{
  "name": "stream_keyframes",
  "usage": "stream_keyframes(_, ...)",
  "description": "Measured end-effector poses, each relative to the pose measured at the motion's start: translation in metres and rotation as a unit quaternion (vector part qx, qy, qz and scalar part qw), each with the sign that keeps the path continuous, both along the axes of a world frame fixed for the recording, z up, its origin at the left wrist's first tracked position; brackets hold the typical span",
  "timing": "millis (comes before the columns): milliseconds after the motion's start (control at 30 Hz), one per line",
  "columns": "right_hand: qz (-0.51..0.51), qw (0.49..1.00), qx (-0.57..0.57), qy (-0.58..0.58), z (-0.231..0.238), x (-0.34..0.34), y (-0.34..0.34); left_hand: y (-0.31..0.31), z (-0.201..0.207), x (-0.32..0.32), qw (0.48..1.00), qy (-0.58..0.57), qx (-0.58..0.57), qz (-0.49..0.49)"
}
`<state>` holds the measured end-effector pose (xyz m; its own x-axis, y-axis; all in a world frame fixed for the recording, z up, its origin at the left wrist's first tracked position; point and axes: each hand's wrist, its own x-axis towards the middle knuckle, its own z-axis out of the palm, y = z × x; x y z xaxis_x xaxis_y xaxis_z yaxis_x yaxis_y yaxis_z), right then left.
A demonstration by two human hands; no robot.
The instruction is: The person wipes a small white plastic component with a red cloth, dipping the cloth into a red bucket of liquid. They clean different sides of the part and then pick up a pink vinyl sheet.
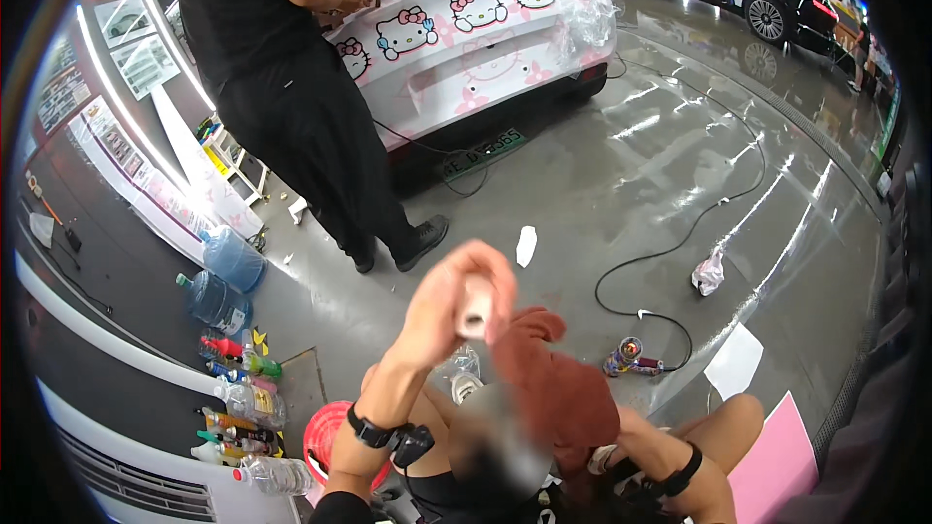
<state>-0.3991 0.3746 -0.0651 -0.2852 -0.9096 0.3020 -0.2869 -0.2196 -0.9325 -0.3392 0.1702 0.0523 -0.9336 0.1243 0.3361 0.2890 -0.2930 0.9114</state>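
My left hand (435,303) is raised in front of me, its fingers curled round a small off-white piece with a dark hole (475,312). A reddish-brown cloth (563,383) hangs bunched beside it, close to the left fingertips. My right forearm leads into this cloth; the cloth covers most of my right hand (626,422), which holds it up. Below the cloth, over my lap, lies a blurred dark and grey rounded shape (500,446) that I cannot make out.
Ahead, a person in black (282,87) stands by a car's rear bumper (476,68) covered in pink-and-white cartoon film. A heat gun (631,359) on a black cord lies to the right, near a pink sheet (777,456). Bottles (254,403) and a red bucket (325,432) stand left.
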Motion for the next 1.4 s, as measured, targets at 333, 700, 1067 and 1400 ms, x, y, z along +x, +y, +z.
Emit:
stream_keyframes(333, -0.192, 0.973, 0.009, 0.126, -0.004, 0.005, -0.013, 0.060, -0.105, -0.008, 0.957, 0.120, -0.237, 0.116)
stream_keyframes(700, -0.173, 0.913, 0.074, 0.363, 0.037, -0.007, -0.009, 0.038, -0.081, 0.002, 0.945, -0.041, -0.304, 0.117)
stream_keyframes(1067, -0.158, 0.940, -0.002, 0.304, -0.020, -0.013, -0.005, 0.037, -0.091, 0.001, 0.952, -0.028, -0.285, 0.103)
stream_keyframes(1400, -0.161, 0.889, 0.120, 0.413, 0.007, -0.025, -0.016, 0.043, -0.101, -0.002, 0.985, -0.116, -0.045, 0.120)
